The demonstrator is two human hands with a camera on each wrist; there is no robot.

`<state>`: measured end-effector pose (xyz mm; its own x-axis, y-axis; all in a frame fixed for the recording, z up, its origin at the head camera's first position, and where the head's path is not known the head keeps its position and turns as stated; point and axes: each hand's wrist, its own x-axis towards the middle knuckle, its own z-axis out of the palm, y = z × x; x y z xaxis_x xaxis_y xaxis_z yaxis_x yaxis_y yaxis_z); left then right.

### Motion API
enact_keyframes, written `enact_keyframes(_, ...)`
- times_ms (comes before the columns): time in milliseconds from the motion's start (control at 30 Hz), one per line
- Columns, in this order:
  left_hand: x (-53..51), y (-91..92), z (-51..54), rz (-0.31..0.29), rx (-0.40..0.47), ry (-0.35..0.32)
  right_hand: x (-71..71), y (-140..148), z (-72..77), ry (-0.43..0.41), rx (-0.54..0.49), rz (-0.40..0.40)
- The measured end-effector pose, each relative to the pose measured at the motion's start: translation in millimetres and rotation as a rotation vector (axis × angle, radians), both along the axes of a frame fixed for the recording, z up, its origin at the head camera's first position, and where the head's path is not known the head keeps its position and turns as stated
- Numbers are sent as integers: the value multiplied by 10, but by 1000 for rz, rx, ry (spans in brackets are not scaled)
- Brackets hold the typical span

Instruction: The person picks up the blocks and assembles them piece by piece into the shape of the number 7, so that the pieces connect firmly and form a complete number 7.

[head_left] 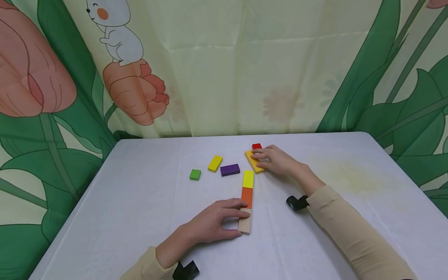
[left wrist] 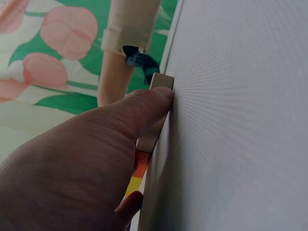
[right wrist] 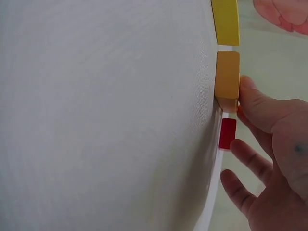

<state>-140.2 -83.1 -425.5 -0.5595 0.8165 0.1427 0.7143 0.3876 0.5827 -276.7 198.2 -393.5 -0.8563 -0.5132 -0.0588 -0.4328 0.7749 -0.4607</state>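
The right hand (head_left: 280,161) grips the amber block (head_left: 254,162) with thumb and fingertips, its other fingers spread near the small red block (head_left: 257,146) just beyond. The left hand (head_left: 217,219) holds the plain wood block (head_left: 244,224), thumb at its near end and a fingertip over its top; another finger touches the orange block (head_left: 247,197).

From there a straight row runs away from the person: plain wood, orange, then the bright yellow block (head_left: 248,179). The amber block lies just off the row's far end, slanted, with a narrow gap showing in the right wrist view.

The step looks like lining up blocks. To do it well, the left hand should press lightly, enough to steady the row without pushing it crooked. The amber block seems to want a turn into line first, then a flat, gentle slide; a hard bump could skew the row. The free fingers should stay clear of the red block.

Farther left lie the purple block (head_left: 230,170), a second yellow block (head_left: 215,163) and the green block (head_left: 195,174), all on the white tablecloth (head_left: 147,202).
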Motion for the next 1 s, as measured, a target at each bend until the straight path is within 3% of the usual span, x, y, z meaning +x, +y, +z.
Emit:
enact_keyframes(300, 3, -12, -6, 7, 1, -10, -71, -74, -1, 31, 28, 2)
enact_keyframes(567, 4, -2, -3, 2, -8, -8, -125, -123, 51, 50, -75, -85)
enact_keyframes(767, 0, -6, -3, 0, -7, 2, -237, -173, 75, 90, -29, -11)
enact_keyframes(1000, -15, -2, -20, -8, -11, 14, -272, -176, 62, 36, 32, 17)
